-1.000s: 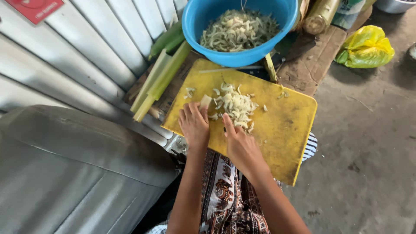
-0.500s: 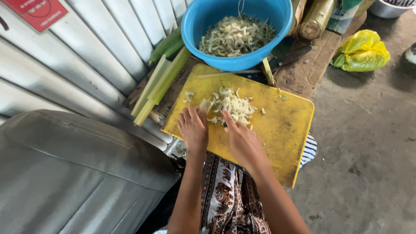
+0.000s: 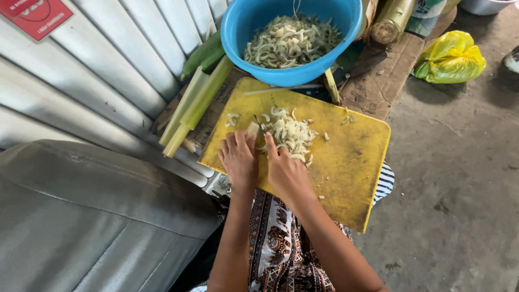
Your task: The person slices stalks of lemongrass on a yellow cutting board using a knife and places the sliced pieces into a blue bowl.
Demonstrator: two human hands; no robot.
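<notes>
Chopping in progress on a yellow cutting board (image 3: 346, 162) resting across the person's lap. Left hand (image 3: 239, 159) lies flat w/ fingers curled over a short pale stalk piece (image 3: 252, 128), pinning it to the board near the board's left side. Right hand (image 3: 286, 172) is closed round a knife handle; only a thin bit of the knife blade (image 3: 259, 125) shows between the 2 hands, so the exact grip can't be told. Just right of the blade sits a heap of sliced shreds (image 3: 289, 132), touching the right hand's fingers.

The stalk piece is mostly hidden under the left fingers; its free end pokes out toward the blue bowl (image 3: 292, 38), so its long axis seems to run away from the person, roughly along the fingers. Hard to be sure, little of it shows.

To do this well, in my judgement: keep left fingertips tucked back behind the knuckles, since the blade is right beside them; cut across the stalk, thin & even; hold the board level on the lap, as its right corner overhangs. Push shreds clear so the heap doesn't crowd the blade.

Bowl, already holding sliced shreds, sits beyond the board's far edge. 2-3 long green stalks (image 3: 197, 103) lean along the corrugated metal wall (image 3: 108, 70) to the left, pointing diagonally toward the bowl.
</notes>
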